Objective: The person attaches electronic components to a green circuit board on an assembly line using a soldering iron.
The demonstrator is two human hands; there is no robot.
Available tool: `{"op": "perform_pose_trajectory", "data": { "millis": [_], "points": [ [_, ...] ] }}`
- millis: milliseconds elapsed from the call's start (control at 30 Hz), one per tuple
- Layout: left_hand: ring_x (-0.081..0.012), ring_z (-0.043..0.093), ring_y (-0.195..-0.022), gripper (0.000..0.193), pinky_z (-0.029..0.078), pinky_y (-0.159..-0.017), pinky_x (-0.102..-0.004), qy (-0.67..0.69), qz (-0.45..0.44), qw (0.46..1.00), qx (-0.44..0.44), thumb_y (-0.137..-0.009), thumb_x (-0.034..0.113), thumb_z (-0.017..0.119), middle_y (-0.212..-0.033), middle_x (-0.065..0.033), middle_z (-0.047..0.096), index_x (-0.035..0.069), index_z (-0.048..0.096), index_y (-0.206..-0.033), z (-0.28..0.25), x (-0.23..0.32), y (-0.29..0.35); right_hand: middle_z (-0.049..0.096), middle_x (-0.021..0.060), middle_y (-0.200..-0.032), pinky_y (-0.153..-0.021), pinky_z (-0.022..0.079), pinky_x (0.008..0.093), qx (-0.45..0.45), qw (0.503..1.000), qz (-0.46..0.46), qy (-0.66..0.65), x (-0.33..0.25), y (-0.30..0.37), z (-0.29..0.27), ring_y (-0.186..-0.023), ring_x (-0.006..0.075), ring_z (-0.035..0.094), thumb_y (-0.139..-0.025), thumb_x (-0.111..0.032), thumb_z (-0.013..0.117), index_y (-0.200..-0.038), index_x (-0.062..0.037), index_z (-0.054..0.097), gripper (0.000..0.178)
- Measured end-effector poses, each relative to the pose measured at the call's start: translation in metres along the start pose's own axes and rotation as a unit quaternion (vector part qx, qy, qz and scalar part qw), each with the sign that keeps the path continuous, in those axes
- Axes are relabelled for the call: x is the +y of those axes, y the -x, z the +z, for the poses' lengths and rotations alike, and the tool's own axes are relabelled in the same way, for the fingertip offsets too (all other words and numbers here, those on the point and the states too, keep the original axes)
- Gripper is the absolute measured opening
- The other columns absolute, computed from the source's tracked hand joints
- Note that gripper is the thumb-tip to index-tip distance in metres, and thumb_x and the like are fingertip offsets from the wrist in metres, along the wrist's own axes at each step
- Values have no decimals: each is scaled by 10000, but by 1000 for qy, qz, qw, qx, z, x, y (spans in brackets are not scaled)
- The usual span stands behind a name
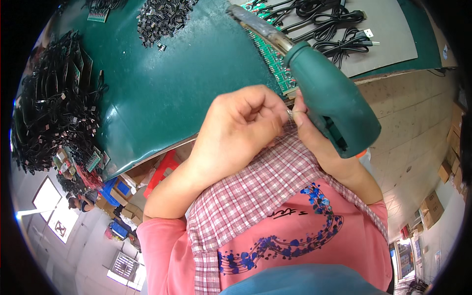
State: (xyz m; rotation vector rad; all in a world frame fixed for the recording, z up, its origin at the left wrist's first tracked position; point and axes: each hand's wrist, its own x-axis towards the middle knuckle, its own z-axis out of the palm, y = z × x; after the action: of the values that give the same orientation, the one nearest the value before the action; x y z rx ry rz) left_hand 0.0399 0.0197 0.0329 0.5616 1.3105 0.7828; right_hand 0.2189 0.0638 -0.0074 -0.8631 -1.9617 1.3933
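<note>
My left hand (241, 128) is closed in a pinch at the table's front edge, and what lies between its fingertips is too small to make out. Touching or nearly touching it, my right hand (319, 135) has its thumb and finger pressed together. A green soldering gun (334, 88) with a metal barrel lies across my right hand, which seems to hold it; part of the grip is hidden. Its dark tip points to the far left, above a row of green circuit boards (275, 61). Black USB cables (324, 24) run from the boards' right side.
The green tabletop (162, 88) bears a pile of small black parts (164, 22) at the back. Many bundled black cables (54, 105) hang at the left edge. A grey sheet (393, 34) lies under the USB cables. Cardboard boxes (431, 210) stand on the floor at right.
</note>
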Motion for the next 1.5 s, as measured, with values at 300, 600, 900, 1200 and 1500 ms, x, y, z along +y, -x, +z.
{"op": "perform_pose_trajectory", "data": {
  "millis": [300,600,900,1200,1500],
  "points": [
    [-46,469,-454,132,337,-433,-183,-56,-68,988,129,-850,147,596,-593,-20,590,18,607,-821,-5,3,-32,590,64,-840,-617,430,209,-75,974,213,-18,-19,37,-41,-671,84,516,-884,-134,591,-1011,-1,550,189],
    [-46,471,-458,133,347,-441,-180,-74,-64,987,130,-846,150,598,-589,-20,591,21,609,-813,-4,3,-34,618,112,-875,-718,456,301,-134,974,166,73,5,87,-54,-791,179,578,-863,-153,625,-973,-9,541,199],
    [-45,481,-471,143,361,-455,-176,-89,-67,984,136,-848,164,603,-590,-12,589,29,608,-802,-2,6,-34,611,93,-878,-742,449,289,-138,956,206,155,5,89,-49,-809,166,570,-833,-72,605,-974,-23,541,162],
    [-45,483,-470,142,363,-455,-180,-90,-67,984,135,-846,162,605,-592,-11,590,32,605,-791,-4,5,-34,591,83,-847,-748,466,302,-132,972,144,130,9,96,-51,-769,171,570,-837,-10,552,-988,-15,536,152],
    [-44,483,-470,141,358,-450,-180,-96,-65,984,137,-846,162,603,-589,-11,589,35,600,-785,-3,6,-34,570,68,-842,-674,436,274,-125,965,195,123,12,106,-49,-737,133,525,-837,-20,536,-901,-9,550,67]
  ]
}}
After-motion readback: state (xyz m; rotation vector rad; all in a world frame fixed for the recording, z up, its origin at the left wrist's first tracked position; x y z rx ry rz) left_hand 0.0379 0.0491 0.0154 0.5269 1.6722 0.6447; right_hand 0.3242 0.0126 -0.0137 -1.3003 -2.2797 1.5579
